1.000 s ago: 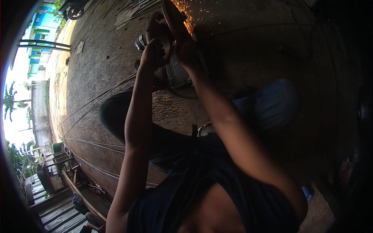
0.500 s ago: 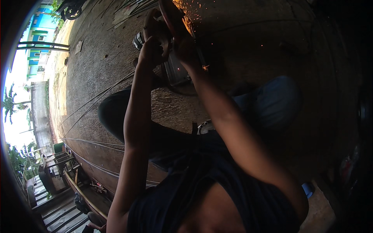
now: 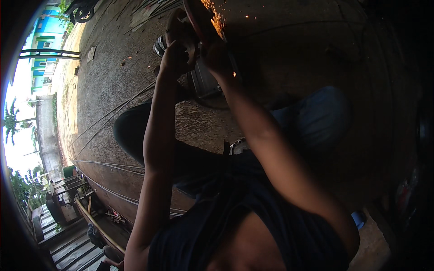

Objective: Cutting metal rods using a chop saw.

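Note:
Both my arms stretch forward, hands close together at the top of the view. My left hand (image 3: 176,59) is closed around a curved, brownish, loop-like handle (image 3: 175,28). Just beside it, my right hand (image 3: 216,58) is closed on a long dark reddish piece (image 3: 199,20), probably part of the same power tool; shadow hides how they join. Orange sparks (image 3: 219,22) spray beyond the right hand, and a small glow shows by its wrist. Below the hands, a grey flat-sided metal piece (image 3: 205,81) lies on the ground. The contact point making the sparks is hidden.
Bent knees flank my arms, the right one in blue jeans (image 3: 314,115). Thin rods (image 3: 115,110) lie across the rough ground (image 3: 106,77) on the left, with more rods at the top. A wooden structure (image 3: 83,210) stands lower left. The right side is very dark.
My hands and the pieces they hold have shifted very slightly. The spray of sparks has changed shape, and a few stray sparks now show on the ground at left.

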The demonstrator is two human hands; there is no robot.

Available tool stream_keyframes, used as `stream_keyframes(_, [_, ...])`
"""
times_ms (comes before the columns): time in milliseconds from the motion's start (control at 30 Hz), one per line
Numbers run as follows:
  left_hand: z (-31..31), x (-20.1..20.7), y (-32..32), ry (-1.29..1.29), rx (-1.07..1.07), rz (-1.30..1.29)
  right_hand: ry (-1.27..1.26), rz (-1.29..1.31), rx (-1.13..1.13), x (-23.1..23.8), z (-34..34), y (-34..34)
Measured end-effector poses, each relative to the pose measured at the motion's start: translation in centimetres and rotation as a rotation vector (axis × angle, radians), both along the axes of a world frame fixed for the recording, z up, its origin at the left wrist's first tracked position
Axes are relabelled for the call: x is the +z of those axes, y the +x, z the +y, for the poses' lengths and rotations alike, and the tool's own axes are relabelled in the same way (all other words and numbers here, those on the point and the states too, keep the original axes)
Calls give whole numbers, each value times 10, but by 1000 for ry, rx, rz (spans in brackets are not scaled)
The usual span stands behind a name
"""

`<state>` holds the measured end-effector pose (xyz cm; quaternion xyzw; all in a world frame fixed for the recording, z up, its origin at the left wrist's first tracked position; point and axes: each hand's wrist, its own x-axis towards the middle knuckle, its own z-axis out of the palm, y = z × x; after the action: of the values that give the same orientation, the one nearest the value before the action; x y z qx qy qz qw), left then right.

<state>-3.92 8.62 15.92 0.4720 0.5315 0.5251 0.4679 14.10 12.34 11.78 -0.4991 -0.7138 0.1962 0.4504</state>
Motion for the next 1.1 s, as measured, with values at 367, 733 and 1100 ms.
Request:
stream_keyframes(367, [-11, 40, 37, -247, 21, 143, 49, 25, -91, -4, 1, -3])
stream_keyframes(733, [-15, 46, 39, -241, 2, 450, 51, 71, 6, -1, 0, -1])
stream_keyframes(1100, [-10, 33, 28, -15, -18, 131, 137, 121, -20, -7, 4, -4])
